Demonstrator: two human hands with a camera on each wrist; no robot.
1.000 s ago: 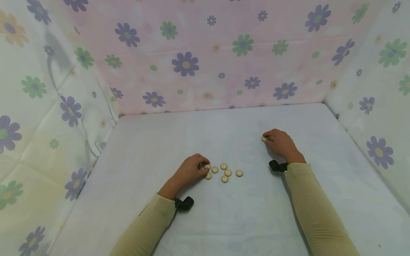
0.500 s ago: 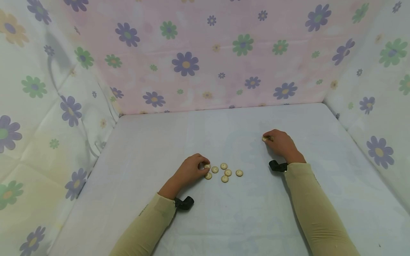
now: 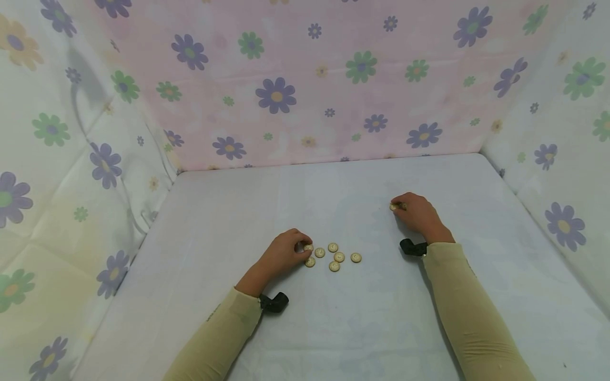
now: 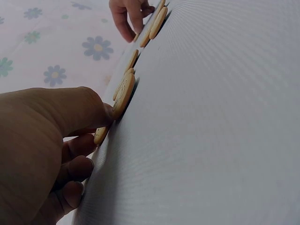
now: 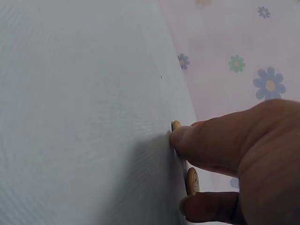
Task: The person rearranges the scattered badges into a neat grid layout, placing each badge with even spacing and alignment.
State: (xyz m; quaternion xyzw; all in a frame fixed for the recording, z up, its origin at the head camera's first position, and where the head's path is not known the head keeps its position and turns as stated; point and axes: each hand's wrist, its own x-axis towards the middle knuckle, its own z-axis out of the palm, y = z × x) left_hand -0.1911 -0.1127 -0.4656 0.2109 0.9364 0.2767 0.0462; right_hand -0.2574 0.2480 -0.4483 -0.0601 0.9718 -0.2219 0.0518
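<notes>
In the head view my left hand (image 3: 282, 255) rests at the left end of a loose group of small round wooden discs. Thumb and forefinger curl around one wooden disc (image 3: 308, 247), and another disc (image 3: 310, 262) lies by the thumb. Dark markings show on their pale faces. Further right and back, my right hand (image 3: 418, 212) has its thumb and fingers curled at a wooden disc (image 3: 394, 207). The right wrist view shows a disc (image 5: 176, 124) at the thumb tip and a second disc (image 5: 192, 182) between thumb and a lower finger.
Several more discs lie flat between the hands, the rightmost disc (image 3: 356, 257) a little apart. A white cloth covers the table (image 3: 267, 201). Flowered curtains (image 3: 305, 69) enclose the back and sides. Black cameras (image 3: 274, 302) are strapped at both wrists.
</notes>
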